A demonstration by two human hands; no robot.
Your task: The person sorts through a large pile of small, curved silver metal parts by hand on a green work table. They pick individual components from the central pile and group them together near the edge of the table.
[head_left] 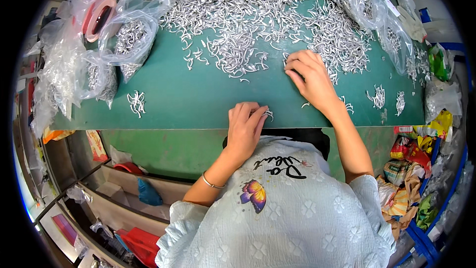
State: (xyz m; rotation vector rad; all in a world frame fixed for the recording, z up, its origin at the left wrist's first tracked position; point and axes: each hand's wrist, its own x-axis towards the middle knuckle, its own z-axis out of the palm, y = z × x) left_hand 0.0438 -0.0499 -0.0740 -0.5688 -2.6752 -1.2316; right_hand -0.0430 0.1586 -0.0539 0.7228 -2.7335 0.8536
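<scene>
Many small curved silver metal pieces [233, 49] are heaped over the far part of the green table. My left hand [244, 125] rests by the near edge, its fingers closed around a few curved metal pieces [268, 113] that stick out past the fingertips. Farther right, my right hand [312, 77] is at the heap's near edge with its fingers bent together and fingertips down. What lies beneath those fingertips is mostly hidden. A single curved piece [305, 104] lies between the two hands. Small clusters sit apart at the left [136, 103] and at the right [378, 97].
Clear plastic bags of metal pieces stand at the table's left [130, 39] and far right [391, 34]. A red-rimmed object [100, 19] lies among the left bags. The table's near edge [173, 128] runs just before me. Colourful packages [404, 168] are piled beside the table at right.
</scene>
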